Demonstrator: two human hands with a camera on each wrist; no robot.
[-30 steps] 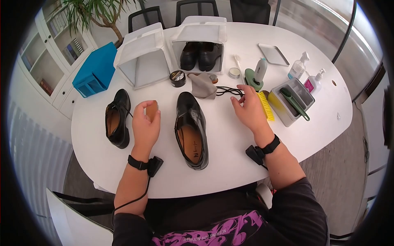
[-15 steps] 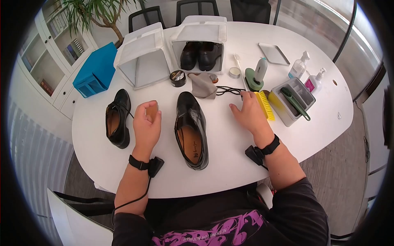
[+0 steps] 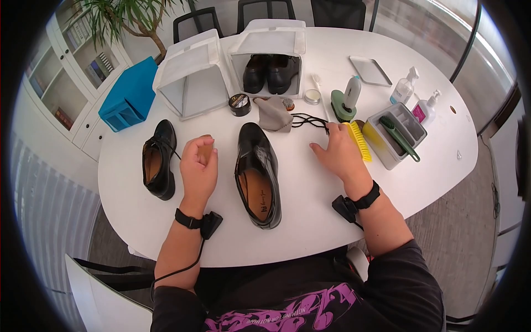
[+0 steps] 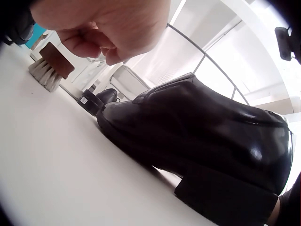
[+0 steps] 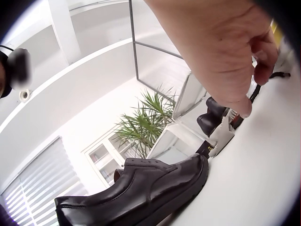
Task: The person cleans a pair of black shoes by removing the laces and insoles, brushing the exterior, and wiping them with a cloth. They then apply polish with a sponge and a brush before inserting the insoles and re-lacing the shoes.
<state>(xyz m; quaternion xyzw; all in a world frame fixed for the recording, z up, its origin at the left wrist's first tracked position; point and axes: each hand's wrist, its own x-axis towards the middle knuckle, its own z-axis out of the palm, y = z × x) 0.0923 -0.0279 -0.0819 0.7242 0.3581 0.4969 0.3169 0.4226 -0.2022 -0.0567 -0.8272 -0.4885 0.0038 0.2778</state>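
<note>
A black leather shoe (image 3: 255,177) with a tan insole stands between the hands, touched by neither. My left hand (image 3: 199,169) hovers left of it, fingers loosely curled round nothing. A wooden brush (image 4: 57,61) with pale bristles stands on the table past those fingers, apart from them in the left wrist view. My right hand (image 3: 342,154) is low over the table beside a yellow-bristled brush (image 3: 359,143), thumb spread away from the bent fingers. Those fingertips are at the near end of a thin pale handle and black laces (image 3: 310,119); whether they grip either is hidden.
Another black shoe (image 3: 159,160) stands at the left. Behind are two white boxes (image 3: 193,91), one holding shoes, a blue box (image 3: 130,94), a black tin (image 3: 239,104) and a grey cloth (image 3: 274,115). A grey caddy (image 3: 390,155) and bottles (image 3: 404,88) stand at the right.
My right hand has lowered its fingers towards the laces and pale handle. The small white brush and round pale tin have shifted slightly left. My left hand has hardly moved.
</note>
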